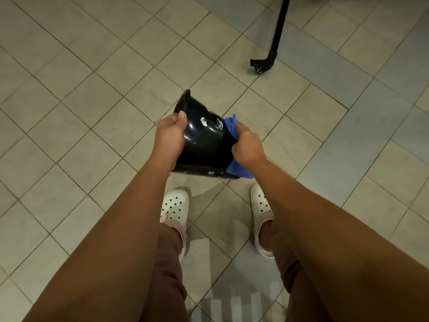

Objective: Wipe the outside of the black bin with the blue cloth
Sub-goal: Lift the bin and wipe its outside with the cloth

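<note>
The black bin [204, 147] is held tilted on its side between two hands, above the floor and just ahead of the feet, with its narrower end turned up and to the left and its wider end turned down toward the person. Its glossy wall is marked by a few white patches [203, 122]. The left hand [170, 135] is clamped on the bin's left side, the thumb laid over the wall. The right hand [247, 147] is closed around the blue cloth [239, 170], which is pressed against the bin's right side. The floor [92, 89] is laid with square beige tiles set diagonally to the view, and a band of greyer tiles [348, 84] is seen to the right. One bin, one cloth and two hands are counted. Two white perforated clogs, a left clog [175, 205] and a right clog [261, 205], are worn below brown trousers [167, 275]. One black metal leg [278, 31] ending in a single castor [257, 67] is seen at the upper right. The fingers of the left hand are hidden behind the bin, most of the cloth is covered by the right hand, and the bin's inside is not shown. The metal leg is cut off by the top edge, so what it carries cannot be told. Pale stripes [232, 305] on the floor near the lower edge are hard to make out
</note>
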### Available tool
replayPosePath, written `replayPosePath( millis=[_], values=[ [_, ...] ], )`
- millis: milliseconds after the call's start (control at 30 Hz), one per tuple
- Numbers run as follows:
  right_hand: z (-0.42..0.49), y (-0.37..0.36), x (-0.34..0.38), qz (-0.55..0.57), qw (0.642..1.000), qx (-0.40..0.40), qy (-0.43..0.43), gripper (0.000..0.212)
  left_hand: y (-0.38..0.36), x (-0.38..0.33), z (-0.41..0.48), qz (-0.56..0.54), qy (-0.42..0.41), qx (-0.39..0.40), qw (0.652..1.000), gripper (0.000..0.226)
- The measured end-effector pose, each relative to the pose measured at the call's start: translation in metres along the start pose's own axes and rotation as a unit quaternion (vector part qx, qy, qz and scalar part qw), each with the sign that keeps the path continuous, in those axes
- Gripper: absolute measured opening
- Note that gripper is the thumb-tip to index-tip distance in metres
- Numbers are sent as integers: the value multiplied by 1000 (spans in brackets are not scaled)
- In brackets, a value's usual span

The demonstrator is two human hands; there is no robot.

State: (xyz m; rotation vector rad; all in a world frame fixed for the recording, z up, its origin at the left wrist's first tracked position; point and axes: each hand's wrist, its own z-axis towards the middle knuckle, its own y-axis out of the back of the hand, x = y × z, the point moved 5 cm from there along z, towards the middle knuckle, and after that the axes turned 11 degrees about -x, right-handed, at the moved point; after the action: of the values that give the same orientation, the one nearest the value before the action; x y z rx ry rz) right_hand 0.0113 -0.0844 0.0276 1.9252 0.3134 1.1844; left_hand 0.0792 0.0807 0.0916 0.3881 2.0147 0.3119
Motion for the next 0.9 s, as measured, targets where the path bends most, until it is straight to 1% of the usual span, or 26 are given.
replayPosePath(
  millis=[67, 167, 233, 333, 400, 533, 633, 700, 767, 833, 900],
  values=[
    [0, 2, -7, -10, 999, 10, -34, 47, 1, 1, -1, 10, -8, -3, 1000, 34],
    [-5, 1, 0, -32, 999, -18, -27, 42, 5, 1, 2, 2, -7, -18, 1000, 34],
    [-9, -2, 12, -42, 999, -30, 3, 45, 6, 1, 5, -5, 6, -27, 1000, 30],
    [-9, -4, 19, -34, 999, -26, 34, 50, 4, -2, 4, -7, 5, -20, 1000, 28],
    [-4, -2, 13, -22, 999, -17, 28, 52, 4, -5, 4, -2, -5, -14, 1000, 29],
    [3, 2, -1, -39, 999, 2, -22, 55, 6, -6, 5, -4, -19, -17, 1000, 29],
    [-4, -2, 6, -84, 996, -3, -12, 58, 8, -3, 5, -17, -8, -40, 999, 30],
    [-13, -8, 12, -90, 996, -7, -5, 64, 10, -3, 7, -23, 6, -58, 998, 31],
    [-21, -16, 20, -86, 996, -8, 26, 71, 13, -2, 10, -27, 20, -65, 997, 32],
    [-26, -21, 31, -70, 994, -16, 80, 76, 14, -2, 11, -30, 31, -70, 997, 32],
    [-24, -18, 41, -48, 991, -23, 123, 77, 14, -2, 11, -22, 34, -64, 997, 32]
  ],
)
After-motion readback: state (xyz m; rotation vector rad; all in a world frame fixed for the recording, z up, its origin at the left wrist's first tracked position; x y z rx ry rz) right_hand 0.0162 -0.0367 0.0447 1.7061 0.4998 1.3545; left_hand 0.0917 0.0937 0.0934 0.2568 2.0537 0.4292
